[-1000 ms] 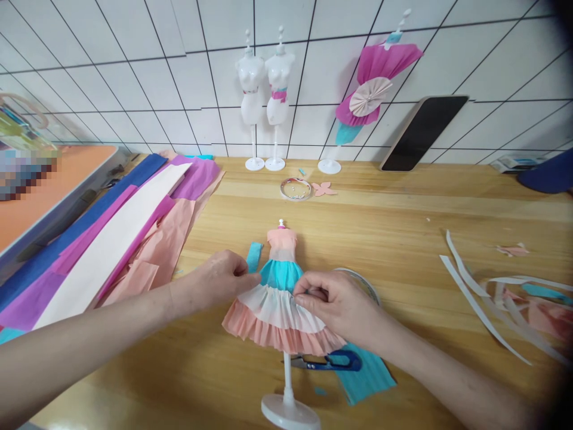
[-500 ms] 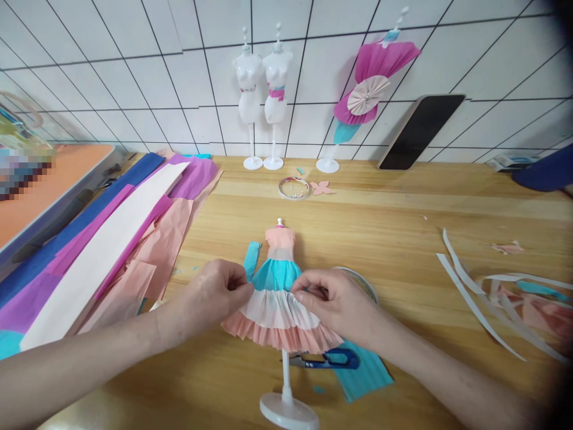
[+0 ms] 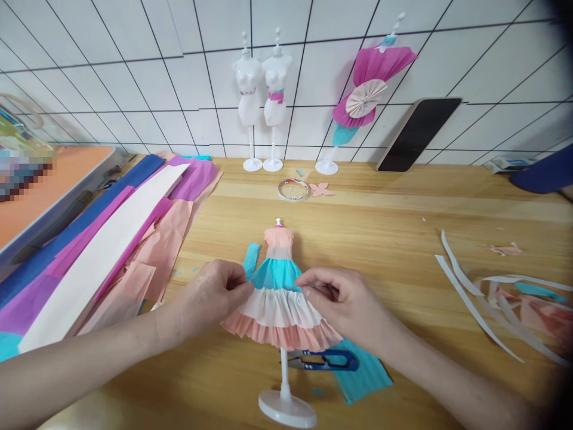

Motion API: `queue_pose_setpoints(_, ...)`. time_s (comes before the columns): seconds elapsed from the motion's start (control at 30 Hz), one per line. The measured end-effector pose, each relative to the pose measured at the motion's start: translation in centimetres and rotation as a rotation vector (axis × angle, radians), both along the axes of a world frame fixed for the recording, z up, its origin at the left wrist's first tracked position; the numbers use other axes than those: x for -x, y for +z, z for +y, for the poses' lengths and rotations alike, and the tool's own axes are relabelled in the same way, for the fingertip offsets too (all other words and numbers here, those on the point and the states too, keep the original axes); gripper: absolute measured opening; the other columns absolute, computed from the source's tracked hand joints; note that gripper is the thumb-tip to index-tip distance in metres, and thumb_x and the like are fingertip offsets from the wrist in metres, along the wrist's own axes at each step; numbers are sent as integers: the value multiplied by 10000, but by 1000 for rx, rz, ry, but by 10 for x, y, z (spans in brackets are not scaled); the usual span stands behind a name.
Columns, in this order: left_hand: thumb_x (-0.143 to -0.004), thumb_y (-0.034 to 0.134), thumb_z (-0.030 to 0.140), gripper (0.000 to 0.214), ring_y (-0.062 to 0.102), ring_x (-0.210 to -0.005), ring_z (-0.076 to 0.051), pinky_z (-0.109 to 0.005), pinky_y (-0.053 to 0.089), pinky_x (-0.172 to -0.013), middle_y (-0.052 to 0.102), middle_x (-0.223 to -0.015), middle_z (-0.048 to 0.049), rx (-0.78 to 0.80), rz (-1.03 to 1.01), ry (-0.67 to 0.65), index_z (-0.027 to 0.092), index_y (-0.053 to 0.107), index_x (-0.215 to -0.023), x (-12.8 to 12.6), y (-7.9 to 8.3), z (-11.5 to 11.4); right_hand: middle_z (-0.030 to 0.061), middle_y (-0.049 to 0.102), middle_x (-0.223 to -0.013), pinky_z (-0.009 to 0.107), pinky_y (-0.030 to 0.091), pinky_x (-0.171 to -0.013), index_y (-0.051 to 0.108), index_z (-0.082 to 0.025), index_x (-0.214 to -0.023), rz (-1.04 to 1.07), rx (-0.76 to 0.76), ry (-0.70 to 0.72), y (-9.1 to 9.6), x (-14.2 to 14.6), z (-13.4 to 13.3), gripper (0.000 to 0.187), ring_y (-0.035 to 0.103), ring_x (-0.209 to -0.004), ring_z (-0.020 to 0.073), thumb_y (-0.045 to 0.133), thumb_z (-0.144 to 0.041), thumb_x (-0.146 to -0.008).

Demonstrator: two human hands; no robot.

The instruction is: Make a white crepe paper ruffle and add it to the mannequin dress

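A small white mannequin on a stand point(image 3: 287, 406) lies tilted on the wooden table, wearing a crepe-paper dress point(image 3: 278, 298) with a peach top, a teal waist and white and peach ruffled tiers. My left hand point(image 3: 213, 292) pinches the dress at the left side of the waist. My right hand point(image 3: 340, 301) pinches it at the right side. A loose teal strip point(image 3: 251, 260) lies just left of the bodice. Blue snips point(image 3: 326, 360) lie below the skirt on a teal paper piece point(image 3: 364, 376).
Stacked crepe sheets point(image 3: 102, 245) in blue, purple, white and peach lie at left. Two bare mannequins point(image 3: 262, 89) and one in a pink dress point(image 3: 364, 95) stand at the wall beside a leaning phone point(image 3: 418, 134). A tape ring point(image 3: 293, 189) lies mid-table; paper scraps point(image 3: 501, 292) at right.
My left hand has slid slightly down and left along the waist. My right hand has shifted a little right. The dress and mannequin stay in place.
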State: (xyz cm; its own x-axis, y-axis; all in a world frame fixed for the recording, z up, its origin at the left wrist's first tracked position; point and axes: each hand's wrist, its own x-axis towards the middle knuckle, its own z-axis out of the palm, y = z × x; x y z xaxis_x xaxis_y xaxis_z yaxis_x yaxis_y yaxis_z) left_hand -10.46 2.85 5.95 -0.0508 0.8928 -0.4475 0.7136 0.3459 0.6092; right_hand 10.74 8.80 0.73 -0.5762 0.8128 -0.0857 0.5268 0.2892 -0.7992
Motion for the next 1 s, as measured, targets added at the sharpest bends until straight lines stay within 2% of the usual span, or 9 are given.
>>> queue_pose_setpoints(0.13, -729, 428, 287, 228, 295, -525, -89, -234, 213, -477, 302, -533, 55, -75, 38, 2, 178, 382, -534, 1, 0, 2, -30, 530, -507, 223, 325, -476, 689, -184, -711, 18, -95, 166, 9, 2, -1, 195, 426, -459, 93, 504, -138, -748)
queue_pose_setpoints(0.2, -726, 432, 288, 233, 289, -523, -88, -235, 204, -476, 295, -531, 55, -91, 58, -3, 179, 374, -528, 2, -1, 4, -19, 583, -535, 223, 341, -491, 703, -185, -721, 9, -121, 193, 11, 4, -1, 210, 453, -467, 94, 505, -120, -741)
queue_pose_setpoints(0.43, -722, 449, 298, 244, 288, -519, -88, -232, 205, -468, 307, -518, 58, -81, 70, 0, 181, 362, -527, 8, -10, 9, 10, 680, -609, 229, 376, -501, 715, -183, -765, -34, -34, 135, 6, 5, 1, 209, 551, -522, 123, 508, -162, -770)
queue_pose_setpoints(0.6, -718, 478, 303, 240, 320, -517, -90, -233, 220, -469, 364, -517, 55, -74, 94, -31, 179, 384, -535, 9, -16, 12, -1, 675, -605, 225, 385, -511, 712, -189, -754, -22, -19, 149, 3, 0, 3, 191, 548, -527, 117, 523, -178, -782)
queue_pose_setpoints(0.7, -706, 507, 298, 202, 371, -527, -98, -234, 251, -481, 429, -535, 44, -64, 121, -35, 176, 436, -561, 9, -14, 16, -10, 671, -605, 225, 390, -516, 711, -196, -743, -10, -10, 151, 2, -3, 6, 188, 547, -526, 112, 529, -170, -779)
queue_pose_setpoints(0.77, -715, 514, 302, 158, 398, -531, -108, -240, 270, -493, 467, -552, 36, -88, 165, -19, 175, 505, -623, 9, -7, 16, 2, 677, -623, 228, 399, -512, 707, -186, -758, 19, 16, 116, 3, -6, 7, 182, 553, -532, 119, 526, -182, -779)
queue_pose_setpoints(0.9, -773, 483, 348, 211, 405, -514, -116, -243, 295, -498, 473, -552, 40, -164, 175, 105, 183, 587, -854, 3, 17, -3, 27, 682, -632, 234, 417, -500, 696, -162, -771, 107, 33, 82, 11, -11, 9, 196, 566, -540, 133, 504, -199, -782)
queue_pose_setpoints(0.97, -786, 473, 388, 237, 386, -497, -111, -241, 275, -472, 466, -537, 35, -52, 41, 59, 186, 595, -762, -2, 24, -26, 27, 679, -630, 233, 423, -505, 692, -163, -755, 128, 10, 104, 15, -14, 10, 198, 570, -545, 132, 498, -191, -786)
queue_pose_setpoints(1.0, -771, 502, 402, 245, 401, -516, -115, -242, 270, -469, 495, -564, 21, 88, -47, 24, 184, 604, -728, -6, 25, -39, 25, 677, -633, 232, 422, -505, 690, -166, -748, 135, -2, 125, 16, -15, 9, 200, 569, -547, 130, 496, -183, -790)
